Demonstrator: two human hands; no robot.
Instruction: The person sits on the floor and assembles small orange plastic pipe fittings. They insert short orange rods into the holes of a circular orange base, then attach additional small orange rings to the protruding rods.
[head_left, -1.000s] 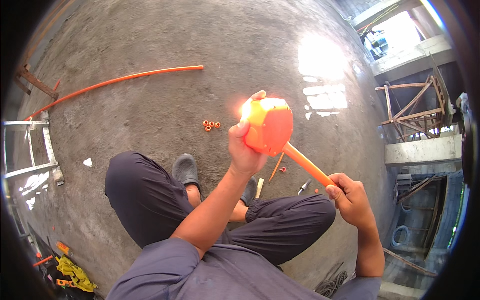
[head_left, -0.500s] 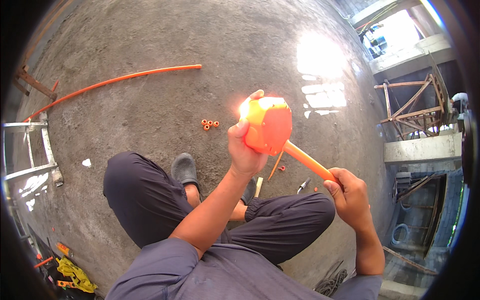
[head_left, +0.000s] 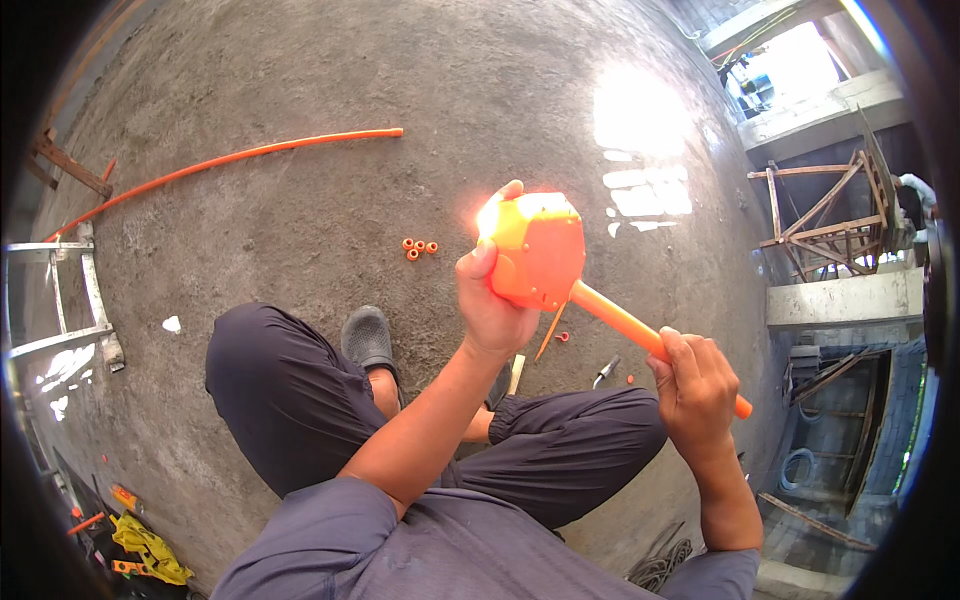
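Observation:
My left hand (head_left: 497, 312) is closed around the side of a bright orange electrical junction box (head_left: 548, 252), lifted in front of me, its thumb and a fingertip showing at the edge. Glare washes out the box's left side. A short orange conduit pipe (head_left: 618, 318) slants down to the right from the box's lower corner; how deep it sits in the box is hidden. My right hand (head_left: 695, 390) pinches this pipe near its far end, and the pipe's tip sticks out past the palm.
Several small orange fittings (head_left: 413, 250) lie on the rough concrete floor. A long orange conduit (head_left: 250, 155) stretches off to the left. Near my right leg are a thin orange rod (head_left: 550, 333), a pale wood strip (head_left: 516, 375) and a dark-handled tool (head_left: 607, 371). A white ladder (head_left: 97, 290) stands left.
My right hand has shifted its grip on the pipe, and the pipe's tip now shows beyond it. The left hand and the box have hardly moved.

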